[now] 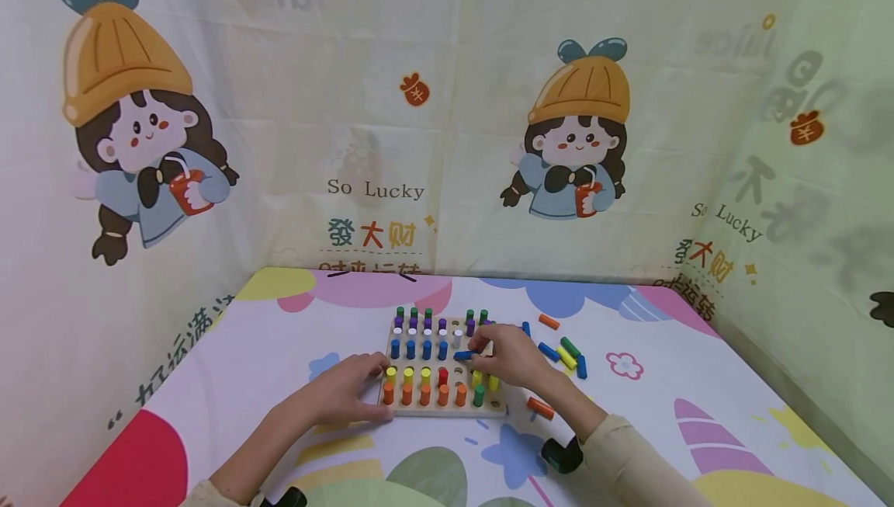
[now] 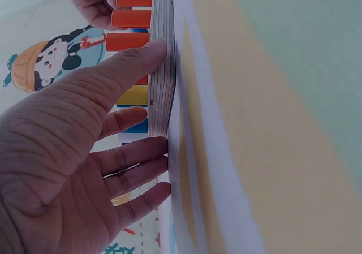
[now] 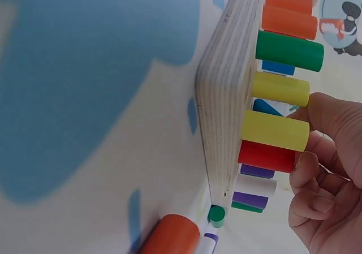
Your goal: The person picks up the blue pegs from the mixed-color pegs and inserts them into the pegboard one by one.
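Observation:
A wooden pegboard (image 1: 447, 412) lies on the table with rows of coloured pegs upright in it. Between thumb and fingertips, my right hand (image 1: 513, 353) pinches a blue peg (image 1: 463, 355), tilted nearly flat above the blue row. In the right wrist view, yellow pegs (image 3: 275, 130) partly hide that peg. My left hand (image 1: 344, 389) rests against the board's left side. Its thumb touches the board edge (image 2: 161, 90) in the left wrist view, and its fingers are extended along it. A red peg (image 1: 443, 376) stands in the yellow row, and a green peg (image 1: 478, 395) in the orange row.
Loose pegs lie right of the board: an orange peg (image 1: 549, 321), a green peg (image 1: 570, 347), a yellow peg (image 1: 566, 358) and several blue ones (image 1: 582, 367). Another orange peg (image 1: 541, 408) lies near the right forearm. A printed cloth (image 1: 461, 181) hangs behind the table.

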`<state>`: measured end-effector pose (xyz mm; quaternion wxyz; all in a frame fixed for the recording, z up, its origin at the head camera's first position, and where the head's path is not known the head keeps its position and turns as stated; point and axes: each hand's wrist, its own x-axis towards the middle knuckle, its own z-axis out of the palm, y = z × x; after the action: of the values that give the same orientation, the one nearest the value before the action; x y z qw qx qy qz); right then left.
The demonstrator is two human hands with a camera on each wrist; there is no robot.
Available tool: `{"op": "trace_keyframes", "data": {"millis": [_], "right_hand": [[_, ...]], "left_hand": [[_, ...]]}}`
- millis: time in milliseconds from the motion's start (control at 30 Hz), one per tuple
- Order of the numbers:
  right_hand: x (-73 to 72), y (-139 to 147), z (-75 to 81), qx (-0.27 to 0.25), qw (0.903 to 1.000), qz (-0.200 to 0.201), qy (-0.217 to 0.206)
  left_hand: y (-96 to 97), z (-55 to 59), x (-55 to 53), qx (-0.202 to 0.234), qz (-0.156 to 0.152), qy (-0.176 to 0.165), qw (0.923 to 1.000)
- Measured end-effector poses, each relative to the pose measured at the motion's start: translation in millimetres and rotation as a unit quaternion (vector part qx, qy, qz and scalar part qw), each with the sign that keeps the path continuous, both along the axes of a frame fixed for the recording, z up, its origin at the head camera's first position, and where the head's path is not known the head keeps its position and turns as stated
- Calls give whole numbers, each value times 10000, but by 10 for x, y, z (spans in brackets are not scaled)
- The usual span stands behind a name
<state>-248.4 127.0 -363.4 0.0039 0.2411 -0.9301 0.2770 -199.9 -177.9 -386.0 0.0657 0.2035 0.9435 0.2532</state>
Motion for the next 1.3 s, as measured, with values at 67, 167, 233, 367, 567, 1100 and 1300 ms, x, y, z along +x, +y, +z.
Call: {"op": "trace_keyframes", "data": {"millis": [67, 167, 233, 367, 567, 1100, 1300], "right_hand": [[-12, -9, 9, 35, 10000, 10, -40], [-36, -26, 24, 42, 10000, 18, -58], [-50, -39, 37, -1, 10000, 35, -54], [-65, -76, 51, -116, 9998, 98, 88], [-87, -120, 24, -44, 9990, 9, 445], [28, -3, 31, -448, 9972, -411, 428], [57, 115, 0, -567, 9949, -595, 576]], "left_hand": [[2, -2, 2, -9, -2, 1, 10000], [3, 1, 4, -10, -4, 6, 10000], [4, 5, 6, -9, -2, -3, 10000], [7, 7, 5, 2, 10, -17, 10000], [10, -2, 1, 14, 27, -45, 10000], [6, 11, 6, 47, 6, -26, 10000], [6, 19, 1, 40, 46, -65, 10000]]}}
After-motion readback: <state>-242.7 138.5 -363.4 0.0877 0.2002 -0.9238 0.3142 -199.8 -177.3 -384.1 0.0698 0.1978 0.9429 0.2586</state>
